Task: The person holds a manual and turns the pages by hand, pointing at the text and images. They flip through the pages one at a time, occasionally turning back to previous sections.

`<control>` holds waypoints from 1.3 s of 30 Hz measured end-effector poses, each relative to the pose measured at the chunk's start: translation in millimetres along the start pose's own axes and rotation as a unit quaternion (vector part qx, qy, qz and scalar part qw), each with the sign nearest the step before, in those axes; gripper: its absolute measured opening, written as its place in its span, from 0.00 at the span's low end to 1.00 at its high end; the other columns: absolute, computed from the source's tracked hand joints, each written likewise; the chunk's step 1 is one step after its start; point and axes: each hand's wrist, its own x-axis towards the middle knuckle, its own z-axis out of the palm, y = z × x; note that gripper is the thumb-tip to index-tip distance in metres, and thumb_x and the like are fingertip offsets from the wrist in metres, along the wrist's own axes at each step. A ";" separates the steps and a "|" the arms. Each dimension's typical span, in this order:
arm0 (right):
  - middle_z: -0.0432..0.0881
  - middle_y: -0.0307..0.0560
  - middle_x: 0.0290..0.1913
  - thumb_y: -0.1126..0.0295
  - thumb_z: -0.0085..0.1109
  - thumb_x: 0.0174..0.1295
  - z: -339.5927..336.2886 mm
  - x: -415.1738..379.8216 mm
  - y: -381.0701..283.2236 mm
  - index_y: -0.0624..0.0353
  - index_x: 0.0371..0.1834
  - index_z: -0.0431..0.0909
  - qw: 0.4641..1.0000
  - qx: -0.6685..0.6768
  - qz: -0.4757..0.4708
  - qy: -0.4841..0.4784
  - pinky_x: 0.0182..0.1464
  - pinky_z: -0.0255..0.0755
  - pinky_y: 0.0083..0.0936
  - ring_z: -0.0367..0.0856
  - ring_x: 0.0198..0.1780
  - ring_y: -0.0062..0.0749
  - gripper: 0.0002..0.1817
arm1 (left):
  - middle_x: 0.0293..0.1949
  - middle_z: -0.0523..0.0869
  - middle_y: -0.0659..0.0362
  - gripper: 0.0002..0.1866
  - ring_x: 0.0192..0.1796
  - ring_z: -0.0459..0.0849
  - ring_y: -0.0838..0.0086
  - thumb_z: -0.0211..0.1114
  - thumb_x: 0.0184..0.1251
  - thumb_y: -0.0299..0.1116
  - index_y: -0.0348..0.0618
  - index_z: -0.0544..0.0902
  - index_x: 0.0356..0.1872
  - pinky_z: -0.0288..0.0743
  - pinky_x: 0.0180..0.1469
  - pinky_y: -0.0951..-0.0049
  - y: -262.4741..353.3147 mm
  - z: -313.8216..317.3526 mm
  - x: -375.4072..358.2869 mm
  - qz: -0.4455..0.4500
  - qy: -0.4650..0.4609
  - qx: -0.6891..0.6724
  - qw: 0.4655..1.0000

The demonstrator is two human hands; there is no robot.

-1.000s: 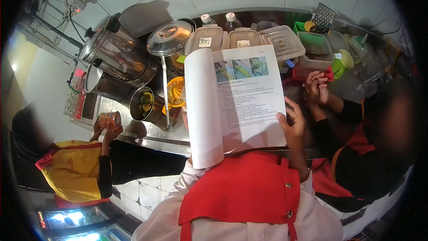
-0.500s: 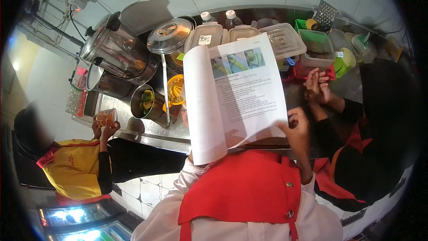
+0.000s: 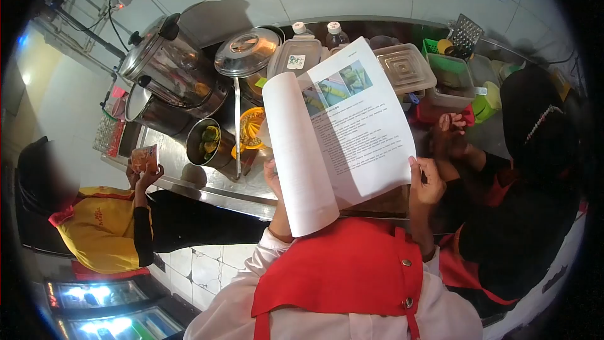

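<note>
A stapled-looking paper booklet (image 3: 365, 132) with printed text and three photos at its top lies open before my chest. My left hand (image 3: 274, 182) supports its left side, partly hidden behind the folded-back pages. At the lower right corner, my right hand (image 3: 426, 179) pinches the sheet between thumb and fingers. Beyond the booklet are lidded plastic containers (image 3: 406, 68) and a yellow citrus juicer (image 3: 251, 127). A steel pot with green pieces (image 3: 209, 143) stands to the left of the juicer.
A large steel pot (image 3: 167, 66) and a lidded pan (image 3: 247, 52) stand at the back left. One person in yellow (image 3: 104, 230) at left holds a cup (image 3: 145, 158). Another person in black (image 3: 528, 195) stands close at right, hands near a red tray (image 3: 434, 112).
The booklet has tilted and its right page lies flatter. My right hand has closed on the page corner, and my left hand now shows at the booklet's left edge. The view has shifted slightly.
</note>
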 end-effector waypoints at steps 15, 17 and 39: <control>0.82 0.48 0.52 0.73 0.59 0.62 -6.0 43.4 8.7 0.62 0.54 0.79 0.884 0.218 0.061 -0.410 0.61 0.65 0.25 0.75 0.57 0.27 0.16 | 0.44 0.82 0.51 0.24 0.46 0.83 0.66 0.50 0.63 0.46 0.36 0.74 0.51 0.77 0.50 0.68 15.6 11.0 -1.7 0.002 0.065 0.120 0.991; 0.82 0.48 0.52 0.72 0.59 0.62 -1.4 48.2 8.0 0.62 0.53 0.80 0.852 0.254 0.092 -0.448 0.60 0.65 0.24 0.77 0.56 0.28 0.16 | 0.44 0.82 0.51 0.24 0.45 0.83 0.66 0.51 0.62 0.46 0.36 0.75 0.51 0.77 0.50 0.68 20.8 5.6 -2.7 0.018 0.064 0.130 0.989; 0.81 0.51 0.54 0.72 0.61 0.62 -6.7 31.7 -14.7 0.61 0.54 0.79 0.891 0.220 0.083 -0.388 0.61 0.65 0.24 0.76 0.58 0.29 0.17 | 0.43 0.84 0.47 0.27 0.41 0.85 0.67 0.61 0.52 0.37 0.28 0.75 0.51 0.78 0.45 0.73 22.5 53.9 -17.5 -0.038 -0.008 0.334 0.942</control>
